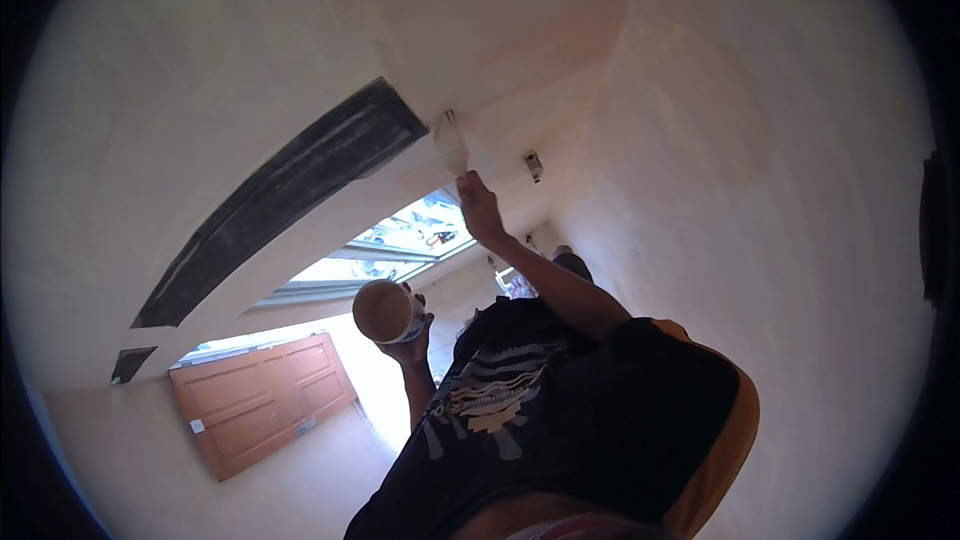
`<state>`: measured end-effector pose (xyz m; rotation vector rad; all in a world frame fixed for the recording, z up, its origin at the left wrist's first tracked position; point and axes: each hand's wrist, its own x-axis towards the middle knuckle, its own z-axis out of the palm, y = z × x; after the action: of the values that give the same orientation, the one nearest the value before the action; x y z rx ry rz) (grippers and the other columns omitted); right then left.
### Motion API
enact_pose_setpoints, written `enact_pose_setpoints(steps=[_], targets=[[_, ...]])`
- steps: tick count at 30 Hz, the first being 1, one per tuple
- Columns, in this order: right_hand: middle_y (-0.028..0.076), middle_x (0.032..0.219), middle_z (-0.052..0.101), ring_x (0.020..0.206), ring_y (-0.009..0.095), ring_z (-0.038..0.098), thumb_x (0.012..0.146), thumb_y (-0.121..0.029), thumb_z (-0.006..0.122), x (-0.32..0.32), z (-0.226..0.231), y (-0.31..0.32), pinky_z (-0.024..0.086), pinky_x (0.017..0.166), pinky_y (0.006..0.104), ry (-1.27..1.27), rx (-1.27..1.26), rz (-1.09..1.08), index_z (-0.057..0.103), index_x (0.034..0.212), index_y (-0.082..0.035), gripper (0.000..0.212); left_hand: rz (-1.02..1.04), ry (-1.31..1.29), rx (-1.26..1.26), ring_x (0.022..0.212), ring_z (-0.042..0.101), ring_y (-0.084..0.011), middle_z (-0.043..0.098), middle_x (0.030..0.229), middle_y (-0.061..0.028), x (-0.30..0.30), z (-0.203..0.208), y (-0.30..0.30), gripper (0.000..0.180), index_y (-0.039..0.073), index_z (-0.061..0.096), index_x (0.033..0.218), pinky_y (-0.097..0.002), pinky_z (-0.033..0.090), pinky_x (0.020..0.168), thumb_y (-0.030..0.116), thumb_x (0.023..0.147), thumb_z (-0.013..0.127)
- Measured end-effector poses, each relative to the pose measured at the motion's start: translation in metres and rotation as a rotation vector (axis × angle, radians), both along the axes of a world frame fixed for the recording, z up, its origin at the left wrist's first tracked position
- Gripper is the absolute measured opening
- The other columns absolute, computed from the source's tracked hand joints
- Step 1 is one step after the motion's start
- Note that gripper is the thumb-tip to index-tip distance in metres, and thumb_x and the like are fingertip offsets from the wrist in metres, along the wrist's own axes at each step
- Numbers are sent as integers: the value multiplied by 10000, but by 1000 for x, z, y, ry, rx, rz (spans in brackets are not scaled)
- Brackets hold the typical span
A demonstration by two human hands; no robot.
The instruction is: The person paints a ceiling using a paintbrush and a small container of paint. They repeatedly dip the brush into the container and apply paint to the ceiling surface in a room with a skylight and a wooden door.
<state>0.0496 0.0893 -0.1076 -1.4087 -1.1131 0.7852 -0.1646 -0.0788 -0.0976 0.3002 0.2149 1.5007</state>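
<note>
My left hand (408, 344) is closed around a white tub (385, 312), its open mouth facing the camera; the inside looks pale, and I cannot make out its contents. Raised toward the pale plastered wall, my right hand (481, 208) grips the narrow end of a pale flat tool (451, 145). Its wide end lies over the wall surface, just right of the end of a long dark band (290, 195). Whether that tool is a scraper or a brush I cannot tell, since its colour blends with the wall.
Below the dark band is a bright window (410, 230). A brown panelled wooden door (265, 403) stands at lower left, near a small dark patch (131, 364). A small wall fitting (533, 166) sits right of my right hand. Bare plastered wall (740, 170) fills the right side.
</note>
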Motion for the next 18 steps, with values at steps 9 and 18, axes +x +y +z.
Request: enact_pose_setpoints(steps=[9, 18], targets=[[52, 594, 435, 504, 147, 445, 1052, -312, 431, -41, -27, 22, 378, 488, 362, 214, 7, -49, 489, 957, -22, 311, -33, 13, -3, 1238, 466, -465, 367, 1455, -258, -11, -19, -8, 844, 152, 281, 1505, -597, 547, 851, 652, 878, 544], [3, 614, 394, 537, 126, 421, 1053, -255, 439, -50, -34, 5, 393, 537, 330, 133, 107, -61, 465, 874, -23, 295, 37, 47, -48, 1212, 446, -471, 367, 1418, -268, -15, -23, -25, 744, 138, 330, 1477, -660, 526, 872, 525, 894, 582]])
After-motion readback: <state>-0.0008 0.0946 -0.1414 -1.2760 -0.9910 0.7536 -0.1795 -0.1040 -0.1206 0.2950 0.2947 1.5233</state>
